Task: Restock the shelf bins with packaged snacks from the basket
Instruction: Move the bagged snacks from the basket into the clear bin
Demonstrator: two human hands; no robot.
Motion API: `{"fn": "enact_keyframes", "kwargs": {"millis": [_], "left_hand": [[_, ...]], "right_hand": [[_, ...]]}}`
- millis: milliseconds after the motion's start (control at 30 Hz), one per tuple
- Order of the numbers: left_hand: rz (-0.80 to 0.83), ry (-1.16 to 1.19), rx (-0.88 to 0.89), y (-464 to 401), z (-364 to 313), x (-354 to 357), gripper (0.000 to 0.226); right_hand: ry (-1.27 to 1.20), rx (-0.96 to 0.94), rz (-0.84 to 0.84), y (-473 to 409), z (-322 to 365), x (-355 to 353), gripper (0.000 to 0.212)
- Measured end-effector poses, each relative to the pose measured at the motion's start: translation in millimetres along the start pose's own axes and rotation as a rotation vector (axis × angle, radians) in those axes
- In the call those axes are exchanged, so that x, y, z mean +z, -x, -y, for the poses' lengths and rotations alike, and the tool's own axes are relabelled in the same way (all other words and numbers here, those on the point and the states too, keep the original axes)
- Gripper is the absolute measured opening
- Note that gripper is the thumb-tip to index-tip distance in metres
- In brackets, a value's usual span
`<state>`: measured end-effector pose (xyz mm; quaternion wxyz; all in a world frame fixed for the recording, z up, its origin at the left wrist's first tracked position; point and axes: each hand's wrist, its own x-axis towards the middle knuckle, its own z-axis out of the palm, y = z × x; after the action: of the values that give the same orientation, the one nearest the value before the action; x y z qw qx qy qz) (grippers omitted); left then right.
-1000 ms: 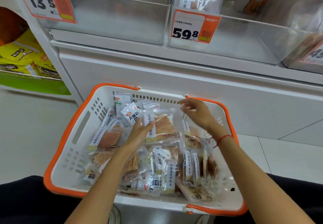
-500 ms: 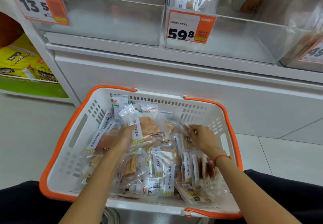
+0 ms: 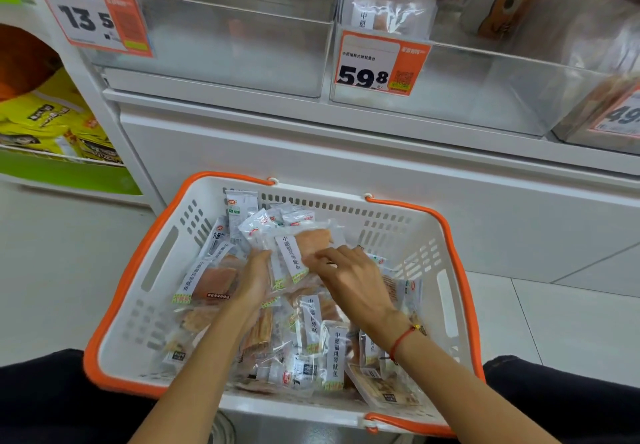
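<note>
A white basket with orange rim sits in front of me, filled with several clear packaged snacks. My left hand grips the lower left edge of a clear packet of orange dried fish with a white label, lying on top of the pile. My right hand rests on the same packet's right side, fingers curled over it. Above, a clear shelf bin with a 59.8 price tag holds one similar packet at its back.
A clear bin tagged 13.5 stands at upper left, and another bin at the far right. Yellow snack bags fill a side shelf at left. White shelf base and pale tiled floor surround the basket. My dark-trousered knees flank it.
My right hand moved left from the basket's right side onto the top packet. My left hand kept its hold on that packet, which shifted slightly.
</note>
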<state>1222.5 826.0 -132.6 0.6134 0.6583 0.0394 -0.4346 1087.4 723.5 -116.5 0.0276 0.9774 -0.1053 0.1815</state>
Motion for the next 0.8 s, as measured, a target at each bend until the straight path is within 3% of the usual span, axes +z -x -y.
{"fn": "enact_keyframes", "kwargs": {"millis": [67,133,200,267,333,400,467,533,600,800], "left_hand": [[0.057,0.119,-0.030,6.2,-3.4,9.6,0.043],[0.111,0.157,-0.032,12.3,-6.1,15.4,0.040],[0.087,0.074,-0.002,9.9,-0.4,10.8,0.028],[0.067,-0.084,0.024,6.1,9.9,0.9,0.048],[0.093,-0.159,0.021,6.9,14.2,-3.5,0.064],[0.108,-0.104,0.035,7.6,11.9,-3.1,0.050],[0.158,-0.071,0.059,8.8,5.0,-0.2,0.032],[0.238,-0.043,0.080,14.5,-5.6,6.7,0.033],[0.287,0.001,0.100,22.4,-19.0,13.5,0.034],[0.239,-0.018,0.208,50.6,-73.5,31.5,0.010]], "right_hand": [[-0.012,0.001,0.009,-0.4,4.2,0.7,0.035],[-0.067,0.019,0.052,0.4,9.1,1.3,0.026],[-0.173,0.039,0.149,1.4,12.7,0.5,0.030],[-0.368,0.130,0.255,-1.7,12.9,-5.1,0.043],[-0.509,0.324,0.234,-6.7,10.6,-9.9,0.052],[-0.538,0.569,0.193,-13.3,3.9,-14.1,0.051],[-0.843,0.857,0.361,-21.5,-6.0,-23.0,0.075],[-1.198,1.016,0.532,-28.6,-20.0,-33.3,0.080],[-1.222,0.985,0.586,-34.7,-30.6,-47.2,0.069],[-1.207,0.820,0.430,-63.1,-43.7,-99.0,0.034]]}}
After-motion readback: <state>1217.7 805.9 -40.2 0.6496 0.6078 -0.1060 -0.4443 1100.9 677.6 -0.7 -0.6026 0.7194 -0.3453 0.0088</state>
